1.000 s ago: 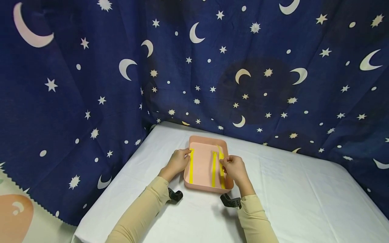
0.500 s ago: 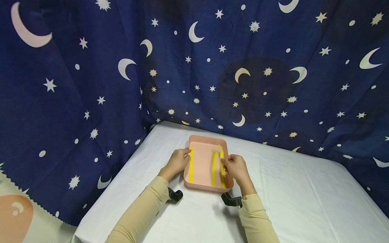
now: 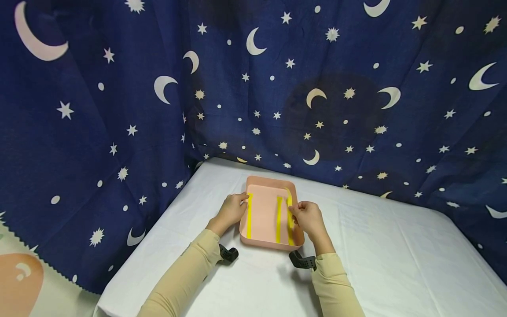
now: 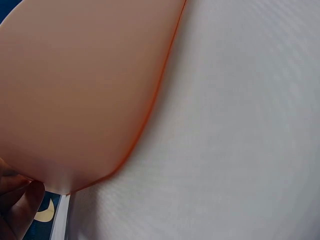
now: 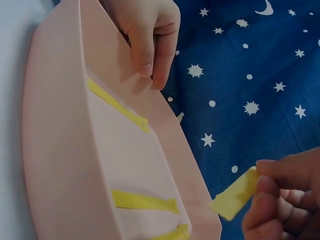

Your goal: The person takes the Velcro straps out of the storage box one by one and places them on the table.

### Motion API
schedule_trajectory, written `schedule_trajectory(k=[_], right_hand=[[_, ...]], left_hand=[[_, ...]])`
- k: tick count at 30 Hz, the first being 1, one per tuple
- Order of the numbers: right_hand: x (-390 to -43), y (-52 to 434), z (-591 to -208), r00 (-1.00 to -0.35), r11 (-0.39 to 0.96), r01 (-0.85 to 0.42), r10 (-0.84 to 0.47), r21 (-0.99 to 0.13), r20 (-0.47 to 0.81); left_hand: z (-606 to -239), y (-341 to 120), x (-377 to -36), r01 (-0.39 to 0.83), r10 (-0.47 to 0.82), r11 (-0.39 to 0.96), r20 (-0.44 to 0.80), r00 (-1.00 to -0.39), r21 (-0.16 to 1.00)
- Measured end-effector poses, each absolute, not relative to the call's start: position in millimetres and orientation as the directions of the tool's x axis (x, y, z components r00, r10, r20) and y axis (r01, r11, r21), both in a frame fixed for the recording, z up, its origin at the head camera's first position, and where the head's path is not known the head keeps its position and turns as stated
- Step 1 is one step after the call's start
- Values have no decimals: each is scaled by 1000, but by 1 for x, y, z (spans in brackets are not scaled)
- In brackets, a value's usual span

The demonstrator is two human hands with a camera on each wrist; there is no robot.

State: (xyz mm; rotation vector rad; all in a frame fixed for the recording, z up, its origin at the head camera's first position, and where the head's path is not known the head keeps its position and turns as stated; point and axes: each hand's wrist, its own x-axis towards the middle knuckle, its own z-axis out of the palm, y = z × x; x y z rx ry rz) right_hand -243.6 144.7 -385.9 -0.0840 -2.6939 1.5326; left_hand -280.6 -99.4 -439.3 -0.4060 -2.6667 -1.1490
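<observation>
At the right wall of the tray [image 3: 263, 211], the right hand [image 3: 310, 219] pinches one end of a flat yellow strip [image 5: 235, 195], which juts past the fingertips. The left hand [image 3: 232, 209] pinches the left wall. Smooth, pink and round-cornered, the tray holds narrow yellow bands [image 3: 279, 220].

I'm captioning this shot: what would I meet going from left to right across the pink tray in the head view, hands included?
Left hand, leftmost yellow strip, second yellow strip, right hand.
</observation>
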Motion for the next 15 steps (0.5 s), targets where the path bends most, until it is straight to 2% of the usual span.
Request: schedule_trajectory(k=[15], right_hand=[[-243, 150, -384, -998, 505, 23, 69, -863, 14]], left_hand=[[-441, -99, -282, 323, 163, 654, 289, -943, 685]])
